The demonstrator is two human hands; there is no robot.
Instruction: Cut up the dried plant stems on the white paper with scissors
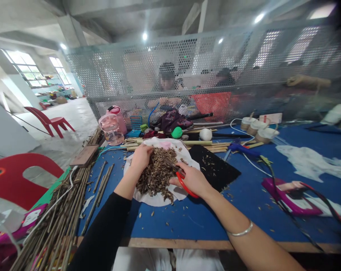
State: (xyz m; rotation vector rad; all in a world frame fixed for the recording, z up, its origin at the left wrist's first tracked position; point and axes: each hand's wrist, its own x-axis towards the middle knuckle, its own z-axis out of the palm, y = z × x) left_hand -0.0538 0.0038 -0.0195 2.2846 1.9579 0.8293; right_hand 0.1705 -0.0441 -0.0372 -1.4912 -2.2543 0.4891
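A heap of small brown dried plant pieces (155,175) lies on a round white cloth (156,200) in front of me. My right hand (195,180) grips red-handled scissors (184,185), whose dark blades point up and left over the heap. At the heap's upper left edge is my left hand (142,157), its fingers bent and pressed together. Whatever they pinch, if anything, is too small to make out. Partly under the cloth's right side lies a black sheet (212,167) dotted with scraps.
Long thin sticks (65,199) are bundled along the left edge. Behind the cloth lie a green ball (176,132), a white ball (205,134) and a clear pink jug (112,130). A blue glue gun (243,149) rests right. A perforated screen (125,75) separates co-workers opposite.
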